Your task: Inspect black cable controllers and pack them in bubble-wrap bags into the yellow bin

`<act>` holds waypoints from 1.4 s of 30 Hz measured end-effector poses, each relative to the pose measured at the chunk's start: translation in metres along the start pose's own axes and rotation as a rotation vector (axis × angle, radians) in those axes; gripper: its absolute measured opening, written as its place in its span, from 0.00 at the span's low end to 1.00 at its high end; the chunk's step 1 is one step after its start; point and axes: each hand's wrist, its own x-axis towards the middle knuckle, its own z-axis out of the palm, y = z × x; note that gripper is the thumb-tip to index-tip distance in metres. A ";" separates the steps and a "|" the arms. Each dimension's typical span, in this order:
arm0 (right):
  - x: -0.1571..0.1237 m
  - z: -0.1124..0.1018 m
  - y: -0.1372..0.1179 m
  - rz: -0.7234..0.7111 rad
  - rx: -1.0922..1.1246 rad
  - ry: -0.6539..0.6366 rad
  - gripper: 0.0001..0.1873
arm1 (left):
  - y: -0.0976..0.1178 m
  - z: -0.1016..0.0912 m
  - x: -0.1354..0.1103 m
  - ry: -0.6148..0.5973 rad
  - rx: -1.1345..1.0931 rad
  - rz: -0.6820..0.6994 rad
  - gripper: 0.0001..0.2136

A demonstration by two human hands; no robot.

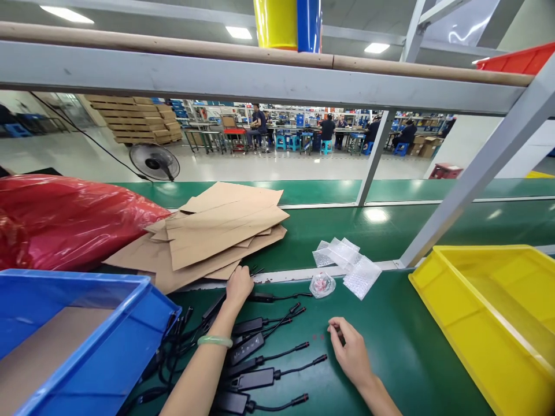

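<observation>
My left hand [239,286], a green bangle on its wrist, is closed at the far end of the rows of black cabled modules. Dark cable ends [256,270] stick out past its fingers; the grip itself is partly hidden. Several black modules [255,378], each with a short connector lead, lie under and beside my left forearm. My right hand [350,349] hovers over the green bench right of the connectors, fingers curled and thumb against them; anything pinched there is too small to make out. Tiny red pieces [318,337] lie just left of it.
A blue bin [87,283] stands left, a yellow bin [481,254] right. Brown cardboard sheets [225,231] and a red plastic bag [73,219] lie behind. Bubble-wrap pieces [362,276] and a small clear bag [322,285] sit mid-bench. A metal post [472,167] slants at right.
</observation>
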 end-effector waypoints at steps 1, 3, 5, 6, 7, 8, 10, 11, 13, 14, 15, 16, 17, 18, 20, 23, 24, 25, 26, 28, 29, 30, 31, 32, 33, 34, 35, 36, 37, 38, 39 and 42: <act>0.000 0.000 0.000 0.002 -0.004 0.001 0.08 | -0.001 0.000 -0.002 0.010 -0.011 0.041 0.14; 0.000 0.000 0.002 -0.001 -0.020 0.003 0.08 | -0.001 0.003 -0.007 0.014 -0.039 0.112 0.12; 0.002 0.000 0.003 -0.018 -0.073 0.000 0.08 | 0.000 0.006 -0.010 0.005 -0.065 0.163 0.10; 0.002 0.000 0.003 -0.028 -0.109 -0.005 0.08 | 0.001 0.008 -0.012 0.000 -0.077 0.181 0.10; 0.003 0.000 0.004 -0.036 -0.145 -0.011 0.08 | 0.002 0.009 -0.012 -0.002 -0.088 0.194 0.10; 0.005 0.000 0.003 -0.043 -0.178 -0.020 0.08 | 0.003 0.010 -0.013 -0.003 -0.099 0.202 0.10; 0.007 0.000 0.002 -0.054 -0.222 -0.043 0.07 | 0.005 0.010 -0.015 -0.001 -0.135 0.213 0.11; 0.008 -0.001 0.000 -0.061 -0.229 -0.055 0.07 | 0.006 0.010 -0.016 0.000 -0.162 0.219 0.12; 0.010 -0.001 -0.004 -0.088 -0.269 -0.098 0.06 | 0.008 0.009 -0.020 -0.004 -0.239 0.240 0.13; 0.011 -0.001 -0.006 -0.103 -0.304 -0.125 0.07 | 0.009 0.008 -0.023 -0.010 -0.287 0.255 0.13; 0.011 0.000 -0.007 -0.117 -0.343 -0.152 0.08 | 0.010 0.008 -0.026 -0.020 -0.340 0.270 0.14; 0.012 0.000 -0.009 -0.129 -0.381 -0.176 0.09 | 0.011 0.008 -0.029 -0.038 -0.396 0.288 0.13; 0.012 0.000 -0.010 -0.139 -0.412 -0.196 0.10 | 0.012 0.008 -0.032 -0.062 -0.454 0.307 0.13; 0.013 0.001 -0.011 -0.148 -0.429 -0.209 0.10 | 0.014 0.008 -0.035 -0.093 -0.515 0.330 0.12; 0.013 0.003 -0.012 -0.164 -0.427 -0.217 0.10 | 0.017 0.007 -0.042 -0.165 -0.635 0.378 0.12; 0.013 0.007 -0.013 -0.181 -0.414 -0.213 0.12 | 0.023 0.004 -0.054 -0.282 -0.785 0.435 0.15; 0.014 0.008 -0.014 -0.180 -0.402 -0.204 0.12 | 0.024 0.002 -0.059 -0.321 -0.824 0.449 0.16; 0.015 0.010 -0.016 -0.176 -0.385 -0.193 0.12 | 0.026 -0.001 -0.063 -0.360 -0.859 0.464 0.17; 0.017 0.011 -0.018 -0.168 -0.363 -0.179 0.12 | 0.027 -0.003 -0.067 -0.397 -0.893 0.479 0.18; 0.023 0.014 -0.023 -0.147 -0.305 -0.153 0.12 | 0.030 -0.005 -0.074 -0.465 -0.953 0.515 0.20; 0.028 0.016 -0.026 -0.136 -0.272 -0.142 0.11 | 0.030 -0.005 -0.076 -0.496 -0.979 0.532 0.21; 0.033 0.019 -0.028 -0.126 -0.239 -0.129 0.10 | 0.031 -0.005 -0.077 -0.522 -1.001 0.546 0.21; 0.040 0.021 -0.031 -0.118 -0.208 -0.115 0.08 | 0.032 -0.004 -0.078 -0.541 -1.019 0.556 0.20; 0.046 0.025 -0.034 -0.110 -0.180 -0.100 0.07 | 0.032 -0.003 -0.079 -0.556 -1.033 0.563 0.20; 0.052 0.029 -0.036 -0.104 -0.155 -0.082 0.06 | 0.032 -0.002 -0.079 -0.566 -1.045 0.567 0.20; 0.059 0.034 -0.038 -0.100 -0.133 -0.063 0.05 | 0.032 0.000 -0.080 -0.575 -1.056 0.571 0.20; 0.064 0.038 -0.039 -0.096 -0.115 -0.045 0.05 | 0.032 0.000 -0.080 -0.585 -1.067 0.575 0.19; 0.069 0.043 -0.040 -0.095 -0.100 -0.030 0.05 | 0.032 0.001 -0.080 -0.597 -1.078 0.577 0.18; 0.074 0.047 -0.041 -0.096 -0.088 -0.017 0.05 | 0.032 0.001 -0.080 -0.609 -1.089 0.577 0.18; 0.077 0.051 -0.042 -0.099 -0.078 -0.008 0.05 | 0.032 0.001 -0.081 -0.619 -1.101 0.573 0.17; 0.079 0.054 -0.043 -0.104 -0.070 -0.002 0.05 | 0.032 0.001 -0.081 -0.629 -1.112 0.566 0.18; 0.082 0.057 -0.043 -0.126 -0.053 0.006 0.05 | 0.032 -0.001 -0.082 -0.652 -1.145 0.531 0.22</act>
